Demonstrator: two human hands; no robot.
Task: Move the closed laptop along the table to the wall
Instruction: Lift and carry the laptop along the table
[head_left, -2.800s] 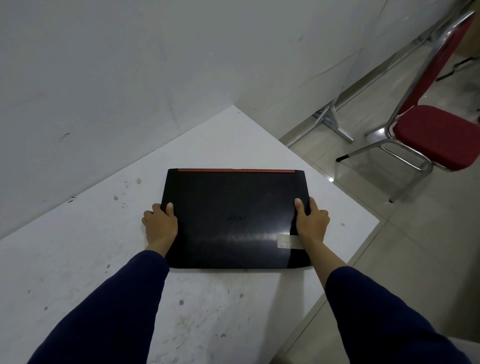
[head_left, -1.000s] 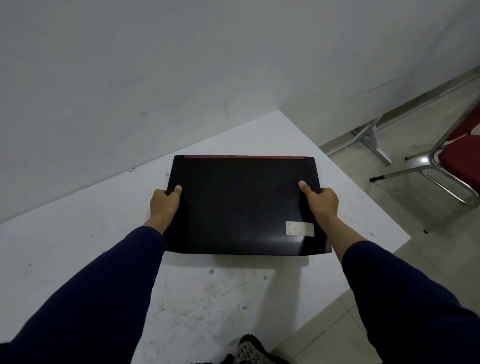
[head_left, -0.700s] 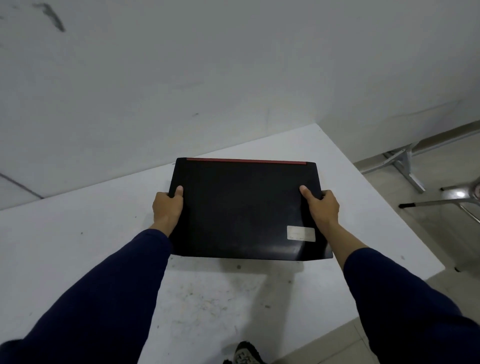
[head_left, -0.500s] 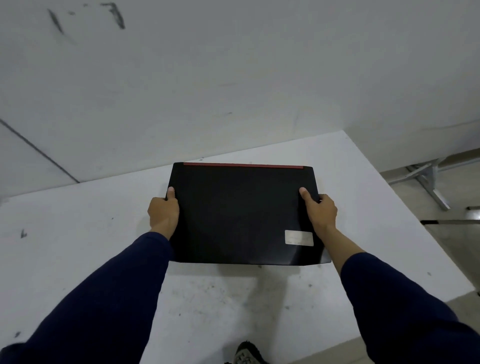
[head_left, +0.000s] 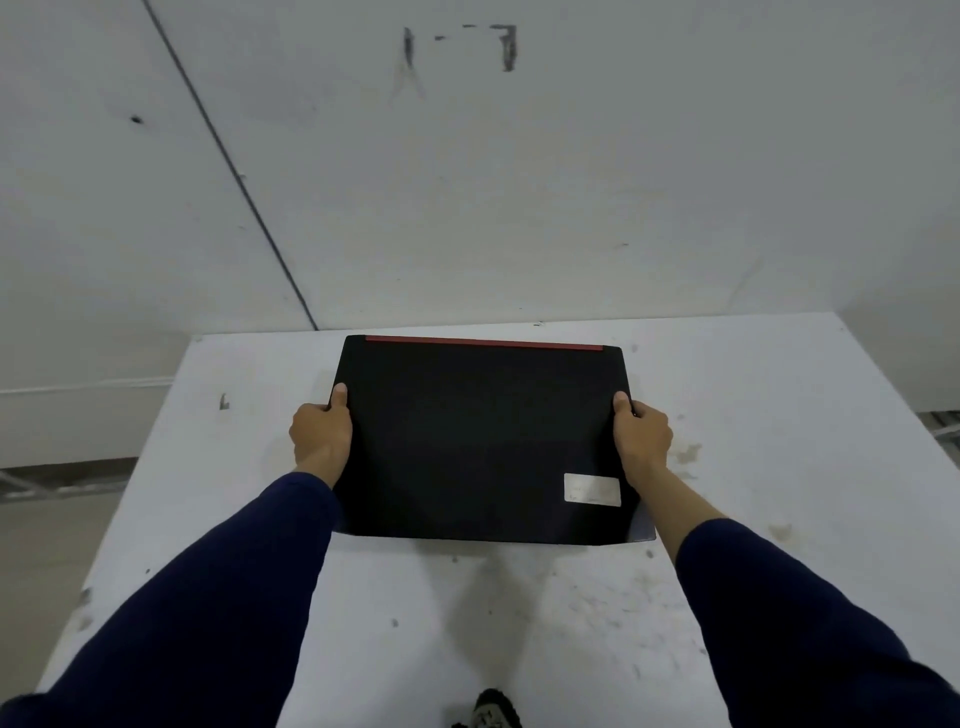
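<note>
The closed black laptop (head_left: 483, 441) has a red strip along its far edge and a pale sticker near its front right corner. It lies over the white table (head_left: 779, 493), its far edge a short way from the white wall (head_left: 519, 182). My left hand (head_left: 320, 432) grips the laptop's left side, thumb on the lid. My right hand (head_left: 640, 439) grips the right side the same way. Whether the laptop rests on the table or is held just above it is unclear.
The table top is stained and scuffed, with its left edge (head_left: 130, 493) running toward the wall. Floor (head_left: 41, 545) shows to the left of the table. A shoe (head_left: 491, 712) is visible at the bottom edge. The wall has dark marks and a slanted seam.
With both hands holding it, the laptop has gone from the table's right-hand corner area toward the wall. The view has swung left; the red chair is out of sight.
</note>
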